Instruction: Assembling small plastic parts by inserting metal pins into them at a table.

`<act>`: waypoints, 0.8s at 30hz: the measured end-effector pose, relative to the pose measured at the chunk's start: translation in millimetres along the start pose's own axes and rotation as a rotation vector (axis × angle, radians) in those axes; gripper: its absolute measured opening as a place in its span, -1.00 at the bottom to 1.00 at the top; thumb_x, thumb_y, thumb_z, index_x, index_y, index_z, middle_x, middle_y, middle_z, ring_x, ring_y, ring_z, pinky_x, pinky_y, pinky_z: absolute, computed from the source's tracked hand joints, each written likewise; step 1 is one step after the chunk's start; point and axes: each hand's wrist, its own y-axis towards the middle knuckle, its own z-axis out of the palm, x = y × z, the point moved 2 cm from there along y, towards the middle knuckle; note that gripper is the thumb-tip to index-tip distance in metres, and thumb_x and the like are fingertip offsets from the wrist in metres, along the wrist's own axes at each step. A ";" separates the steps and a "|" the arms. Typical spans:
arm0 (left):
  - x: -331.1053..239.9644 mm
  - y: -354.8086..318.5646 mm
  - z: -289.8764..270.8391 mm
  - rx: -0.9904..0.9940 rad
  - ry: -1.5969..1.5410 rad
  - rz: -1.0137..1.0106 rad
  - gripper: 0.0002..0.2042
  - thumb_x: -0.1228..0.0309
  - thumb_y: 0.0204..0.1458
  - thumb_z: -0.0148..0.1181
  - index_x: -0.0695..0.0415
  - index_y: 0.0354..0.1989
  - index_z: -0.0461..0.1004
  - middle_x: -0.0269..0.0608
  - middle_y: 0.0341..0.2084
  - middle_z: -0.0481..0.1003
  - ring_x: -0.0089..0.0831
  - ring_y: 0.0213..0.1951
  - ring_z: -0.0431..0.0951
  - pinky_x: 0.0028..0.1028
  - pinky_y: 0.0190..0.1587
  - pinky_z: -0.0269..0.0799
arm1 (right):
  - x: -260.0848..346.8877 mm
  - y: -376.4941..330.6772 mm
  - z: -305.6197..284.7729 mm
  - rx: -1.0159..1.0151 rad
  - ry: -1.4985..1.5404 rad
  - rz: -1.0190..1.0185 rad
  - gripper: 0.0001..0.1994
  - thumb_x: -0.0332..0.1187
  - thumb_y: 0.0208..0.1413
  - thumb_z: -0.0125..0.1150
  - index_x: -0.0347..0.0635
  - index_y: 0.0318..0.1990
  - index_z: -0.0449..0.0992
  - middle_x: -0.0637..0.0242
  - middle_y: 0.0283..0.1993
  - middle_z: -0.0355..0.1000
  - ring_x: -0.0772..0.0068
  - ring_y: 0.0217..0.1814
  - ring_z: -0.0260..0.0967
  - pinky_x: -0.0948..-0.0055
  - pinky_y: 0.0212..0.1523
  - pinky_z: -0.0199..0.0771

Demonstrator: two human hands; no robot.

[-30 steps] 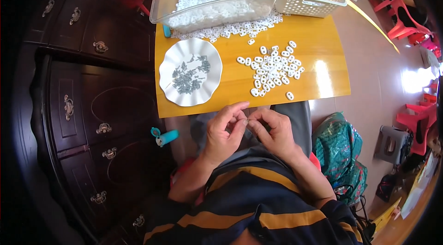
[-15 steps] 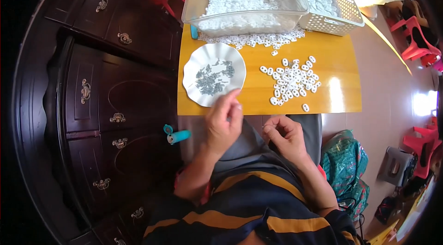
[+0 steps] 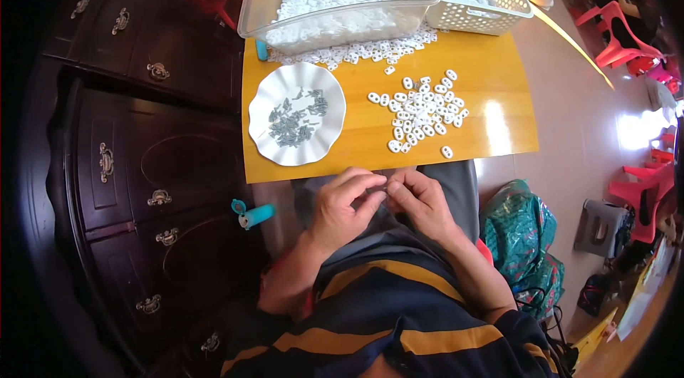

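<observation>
My left hand (image 3: pixel 343 205) and my right hand (image 3: pixel 422 201) meet fingertip to fingertip over my lap, just off the table's near edge. Both are closed in a pinch, and whatever lies between the fingertips is too small to make out. Beyond my left hand stands a white scalloped plate (image 3: pixel 265 143) holding small grey slender pieces (image 3: pixel 293 125). To its right, a loose heap of small white oval pieces (image 3: pixel 424 111), each with two dark holes, is spread on the yellow table (image 3: pixel 491 79).
At the table's back are a clear plastic bin (image 3: pixel 342 11) and a perforated basket (image 3: pixel 484 18), both full of white pieces, with more spilled before them. A teal bottle (image 3: pixel 256 215) lies left of my lap, near dark drawers (image 3: pixel 171 143). A green bag (image 3: pixel 520 250) sits at right.
My left hand has come back from the plate's near rim to meet my right hand. The whole view has shifted, with the table now further left.
</observation>
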 end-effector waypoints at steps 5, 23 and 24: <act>8.9 0.0 11.4 -0.042 0.028 0.108 -0.83 0.65 0.01 0.39 0.24 -0.20 0.63 -0.10 -0.31 0.62 -0.16 -0.32 0.68 -0.34 -0.29 0.58 | -4.9 -0.6 -4.2 0.015 -0.038 0.013 -0.80 -0.32 0.43 0.16 -0.25 -0.23 0.51 0.46 -0.43 0.43 0.68 -0.36 0.33 0.56 -0.35 0.35; 20.9 -8.0 10.9 -0.078 0.035 0.012 -0.88 0.70 0.02 0.34 0.29 -0.27 0.62 -0.15 -0.41 0.61 -0.43 -0.43 0.64 -0.52 -0.35 0.53 | 25.0 19.4 -17.7 -0.372 -1.148 -0.556 -0.72 -0.41 0.13 0.39 -0.01 0.01 0.64 0.35 -0.22 0.49 0.24 -0.29 0.53 0.29 -0.30 0.55; 22.1 -8.9 10.8 -0.082 0.026 0.016 -0.88 0.71 0.02 0.34 0.29 -0.27 0.61 -0.15 -0.41 0.61 -0.43 -0.43 0.64 -0.52 -0.35 0.53 | 23.8 19.5 -17.3 -0.374 -1.165 -0.542 -0.72 -0.40 0.13 0.39 0.00 0.01 0.64 0.35 -0.22 0.49 0.25 -0.28 0.53 0.30 -0.29 0.55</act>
